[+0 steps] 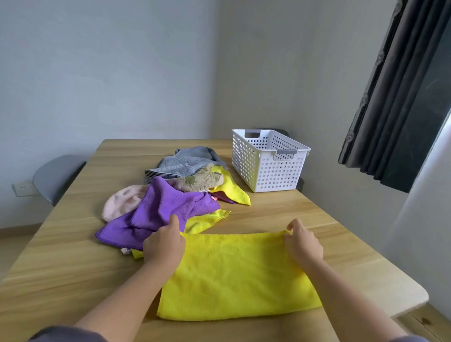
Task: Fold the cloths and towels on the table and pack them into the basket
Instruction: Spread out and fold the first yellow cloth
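A plain grey-walled corner with a dark curtain (401, 89) at the right frames a wooden desk (309, 211). The yellow cloth (238, 276) lies flat on the near part of the desk, squarely in front of the person. The left hand (164, 242) has its fingers curled over the cloth's far left corner, and the right hand (303, 245) pinches the far right corner between thumb and fingers, so both seem to hold the far edge. The left fingertips themselves are hidden.

Beyond, a loose pile waits: a purple cloth (163, 206) touching the left hand, a pink cloth (120, 203), a grey towel (187, 160) and other pieces. The white basket (267, 160) stands at the far right of the desk, well apart from the yellow cloth; no cloth shows above its rim or through its holes.

To fold well here, both corners should probably travel together, keeping the edge taut and level, and land exactly on the matching corners. Then a palm can smooth the crease outward. The left hand should take care not to drag the purple cloth along.
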A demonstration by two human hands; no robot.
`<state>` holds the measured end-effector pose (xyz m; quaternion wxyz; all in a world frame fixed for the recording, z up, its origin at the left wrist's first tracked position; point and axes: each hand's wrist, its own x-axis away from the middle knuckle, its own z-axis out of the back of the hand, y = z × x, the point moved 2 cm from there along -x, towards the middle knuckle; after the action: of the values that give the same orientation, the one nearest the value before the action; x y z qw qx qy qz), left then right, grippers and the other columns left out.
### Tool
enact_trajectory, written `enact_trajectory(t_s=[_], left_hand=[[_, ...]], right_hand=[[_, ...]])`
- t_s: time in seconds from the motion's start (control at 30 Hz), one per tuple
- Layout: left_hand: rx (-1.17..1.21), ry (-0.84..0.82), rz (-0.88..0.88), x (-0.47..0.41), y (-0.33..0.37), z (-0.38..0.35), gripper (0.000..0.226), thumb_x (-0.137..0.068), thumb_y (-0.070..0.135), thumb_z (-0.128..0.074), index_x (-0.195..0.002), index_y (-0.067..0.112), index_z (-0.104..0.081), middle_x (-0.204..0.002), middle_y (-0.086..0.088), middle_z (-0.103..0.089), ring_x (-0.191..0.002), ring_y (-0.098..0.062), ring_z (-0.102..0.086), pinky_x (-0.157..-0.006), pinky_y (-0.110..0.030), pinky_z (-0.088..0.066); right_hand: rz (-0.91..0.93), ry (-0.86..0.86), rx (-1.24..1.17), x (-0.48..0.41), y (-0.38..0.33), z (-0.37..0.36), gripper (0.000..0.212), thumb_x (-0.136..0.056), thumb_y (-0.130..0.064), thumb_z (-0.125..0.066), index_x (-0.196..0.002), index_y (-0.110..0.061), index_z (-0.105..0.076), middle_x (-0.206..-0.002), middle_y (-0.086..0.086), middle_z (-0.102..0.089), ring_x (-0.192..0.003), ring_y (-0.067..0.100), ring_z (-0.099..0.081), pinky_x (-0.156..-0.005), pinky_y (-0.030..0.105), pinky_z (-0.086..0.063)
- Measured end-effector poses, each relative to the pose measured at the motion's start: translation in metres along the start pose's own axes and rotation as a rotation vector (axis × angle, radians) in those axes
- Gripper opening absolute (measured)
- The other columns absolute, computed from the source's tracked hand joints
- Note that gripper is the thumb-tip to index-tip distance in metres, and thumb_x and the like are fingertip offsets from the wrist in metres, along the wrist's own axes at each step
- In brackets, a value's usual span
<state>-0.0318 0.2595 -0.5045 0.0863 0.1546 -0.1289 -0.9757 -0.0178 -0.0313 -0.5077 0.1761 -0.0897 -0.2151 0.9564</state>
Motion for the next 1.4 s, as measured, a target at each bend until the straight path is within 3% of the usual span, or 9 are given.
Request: enact_trajectory(t_s=[0.1, 0.3, 0.43, 0.5, 0.63, 0.83, 1.0, 1.13, 1.4], left_hand=[[-0.226, 0.215, -0.314, -0.007, 0.01, -0.002, 0.036, -0.064, 0.001, -0.076, -0.087, 0.013, -0.051, -0.073, -0.01, -0.055, -0.062, -0.03, -0.058, -0.047, -0.033, -0.041], [-0.482, 0.35, -0.49, -0.012, 0.013, -0.002, 0.02, -0.056, 0.001, -0.074, -0.053, 0.013, -0.059, -0.061, -0.007, -0.05, -0.06, -0.027, -0.05, -0.062, -0.037, -0.029], [-0.296, 0.256, -0.614, 0.011, 0.029, -0.015, 0.033, -0.086, 0.025, -0.04, -0.096, 0.014, -0.069, -0.104, -0.011, -0.062, -0.094, -0.031, -0.059, -0.08, -0.044, -0.044], [-0.167, -0.007, -0.751, 0.033, 0.036, -0.03, 0.065, -0.092, 0.058, -0.017, -0.137, 0.021, -0.046, -0.149, -0.011, -0.036, -0.137, -0.028, -0.034, -0.109, -0.047, -0.031], [-0.115, -0.42, -0.559, 0.037, 0.02, -0.042, 0.121, -0.043, 0.083, 0.033, -0.149, 0.032, 0.005, -0.157, 0.0, 0.015, -0.145, -0.019, 0.015, -0.116, -0.04, 0.006], [-0.169, -0.425, -0.284, 0.08, 0.045, -0.034, 0.081, -0.086, 0.072, -0.01, -0.15, 0.024, 0.002, -0.157, -0.013, 0.009, -0.145, -0.031, 0.007, -0.115, -0.049, 0.0], [-0.101, -0.101, -0.565, 0.08, 0.037, -0.008, 0.07, -0.085, 0.064, -0.017, -0.136, 0.022, -0.042, -0.141, -0.005, -0.046, -0.128, -0.027, -0.043, -0.103, -0.042, -0.03], [-0.101, -0.372, -0.72, 0.077, 0.018, -0.022, 0.112, -0.056, 0.08, 0.024, -0.15, 0.028, -0.005, -0.158, 0.001, 0.011, -0.145, -0.017, 0.011, -0.115, -0.036, 0.005], [-0.127, -0.42, -0.555, 0.096, 0.023, -0.026, 0.104, -0.057, 0.069, 0.017, -0.15, 0.027, 0.002, -0.158, -0.003, 0.012, -0.145, -0.02, 0.011, -0.116, -0.041, 0.003]], right_hand=[[0.052, 0.106, 0.046, -0.005, 0.001, -0.005, 0.028, -0.095, -0.014, -0.039, -0.122, -0.019, -0.042, -0.1, 0.003, -0.059, -0.086, 0.026, -0.055, -0.065, 0.031, -0.04], [0.415, 0.172, 0.028, 0.03, -0.03, -0.007, 0.041, -0.094, -0.011, -0.04, -0.135, -0.013, -0.045, -0.139, 0.009, -0.046, -0.121, 0.031, -0.045, -0.096, 0.038, -0.037], [0.312, -0.282, 0.246, 0.066, -0.038, -0.04, 0.062, -0.096, -0.057, -0.02, -0.151, -0.031, -0.007, -0.159, 0.003, 0.007, -0.145, 0.033, 0.01, -0.111, 0.06, 0.002], [0.303, -0.294, 0.302, 0.07, -0.035, -0.047, 0.073, -0.086, -0.072, -0.008, -0.15, -0.037, -0.001, -0.159, 0.001, 0.011, -0.144, 0.032, 0.016, -0.107, 0.066, 0.007], [0.388, -0.273, 0.327, 0.063, -0.027, -0.046, 0.101, -0.055, -0.08, 0.015, -0.148, -0.043, 0.001, -0.159, -0.002, 0.01, -0.145, 0.031, 0.014, -0.108, 0.065, 0.006], [0.604, -0.35, 0.303, 0.026, -0.012, -0.037, 0.113, -0.044, -0.092, 0.023, -0.146, -0.048, 0.0, -0.159, -0.009, 0.006, -0.146, 0.024, 0.012, -0.113, 0.058, 0.007], [0.67, -0.249, 0.373, 0.017, 0.009, -0.008, 0.113, -0.05, -0.091, 0.021, -0.148, -0.039, 0.002, -0.159, -0.006, 0.006, -0.143, 0.016, 0.017, -0.114, 0.052, 0.008], [0.822, -0.289, 0.236, 0.069, 0.008, -0.005, 0.094, -0.072, -0.08, 0.008, -0.15, -0.029, -0.001, -0.155, -0.013, 0.01, -0.142, 0.012, 0.018, -0.117, 0.042, 0.007], [1.012, -0.37, 0.187, 0.148, 0.019, 0.003, 0.089, -0.082, -0.076, -0.017, -0.152, -0.021, -0.001, -0.158, -0.008, 0.005, -0.144, 0.008, 0.016, -0.117, 0.034, 0.013]])
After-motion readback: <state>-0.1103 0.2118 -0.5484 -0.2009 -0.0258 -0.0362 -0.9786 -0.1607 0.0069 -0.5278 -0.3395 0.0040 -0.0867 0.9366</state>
